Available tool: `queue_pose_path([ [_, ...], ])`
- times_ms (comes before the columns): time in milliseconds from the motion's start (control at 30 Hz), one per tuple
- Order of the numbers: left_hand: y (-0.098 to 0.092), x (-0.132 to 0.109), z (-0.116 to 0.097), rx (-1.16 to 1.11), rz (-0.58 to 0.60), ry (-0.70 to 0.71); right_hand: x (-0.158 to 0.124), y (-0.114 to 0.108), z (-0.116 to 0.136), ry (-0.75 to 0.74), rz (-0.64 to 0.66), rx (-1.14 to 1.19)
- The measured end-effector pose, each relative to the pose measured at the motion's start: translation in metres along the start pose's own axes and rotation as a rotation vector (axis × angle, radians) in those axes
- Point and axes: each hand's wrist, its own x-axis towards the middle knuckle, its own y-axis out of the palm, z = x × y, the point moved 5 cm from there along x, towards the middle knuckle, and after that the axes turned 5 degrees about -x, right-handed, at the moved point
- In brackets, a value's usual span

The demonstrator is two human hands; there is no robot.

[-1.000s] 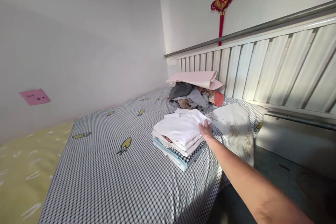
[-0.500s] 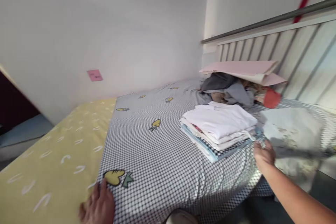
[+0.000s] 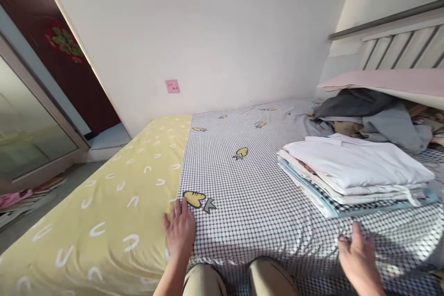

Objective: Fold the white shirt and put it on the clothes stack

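My left hand (image 3: 181, 229) rests on the bed sheet, fingers stretched out, at the seam between the yellow part (image 3: 114, 215) and the black-and-white checked part (image 3: 239, 208). Its fingertips are beside a printed yellow carrot shape (image 3: 194, 199). Near the bed's front edge, my right hand (image 3: 359, 252) is over the checked cloth with thumb and fingers apart, holding nothing. Just beyond it lies a neat stack of folded clothes (image 3: 360, 166). A white garment is on top, with cream, checked and light blue layers underneath.
Behind the stack, crumpled grey clothes (image 3: 391, 118) lie beneath a pink folded sheet (image 3: 388, 82). A slatted headboard (image 3: 402, 51) and a rail (image 3: 385, 21) stand at the right. My knees (image 3: 204, 280) touch the bed's front. A doorway and glass panel (image 3: 31, 120) are at the left.
My view has turned left, showing more of the doorway. My right hand has moved back from the stack's right corner toward the bed's front edge. My left hand stays on the seam.
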Motion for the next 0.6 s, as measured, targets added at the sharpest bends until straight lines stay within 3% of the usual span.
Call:
queue_pose_path([
  [100,0.001,-0.001,0.0,-0.008,-0.026,0.013,-0.057,0.008,0.048,-0.344,-0.003,-0.09],
  [200,0.003,-0.003,0.0,-0.016,-0.039,0.021,-0.109,-0.001,0.107,-0.777,0.047,-0.142],
  [267,0.004,-0.003,0.0,-0.024,-0.039,0.021,-0.13,-0.012,0.147,-0.946,0.128,-0.077],
  [367,0.007,-0.003,0.001,-0.043,-0.032,0.029,-0.136,-0.021,0.208,-0.974,0.246,0.182],
  [467,0.007,-0.001,0.002,-0.065,-0.041,0.02,-0.127,-0.005,0.256,-0.979,0.227,0.437],
  [600,0.006,0.0,0.003,-0.15,-0.058,-0.015,-0.109,0.045,0.271,-0.827,0.098,0.444],
])
